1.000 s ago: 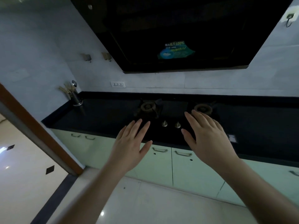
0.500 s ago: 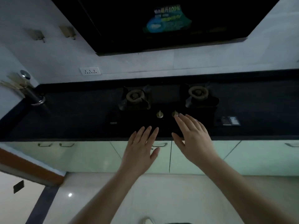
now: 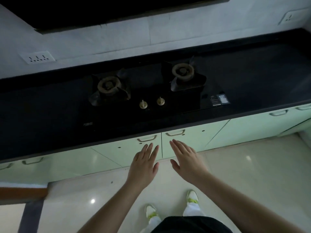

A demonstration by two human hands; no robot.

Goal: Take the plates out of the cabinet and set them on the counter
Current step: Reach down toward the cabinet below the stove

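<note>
Two pale-green cabinet doors (image 3: pixel 134 153) stand closed beneath a black counter (image 3: pixel 42 118), each with a curved metal handle (image 3: pixel 147 139) near its top edge; any plates are out of sight behind them. A person's left hand (image 3: pixel 143 167) and right hand (image 3: pixel 186 160) hover just before the doors, fingers straight and together, holding nothing. On the counter sits a glossy black gas hob (image 3: pixel 148 91) with two round burners and two brass knobs (image 3: pixel 143 104). Glossy cream tiles (image 3: pixel 252 174) cover the floor.
</note>
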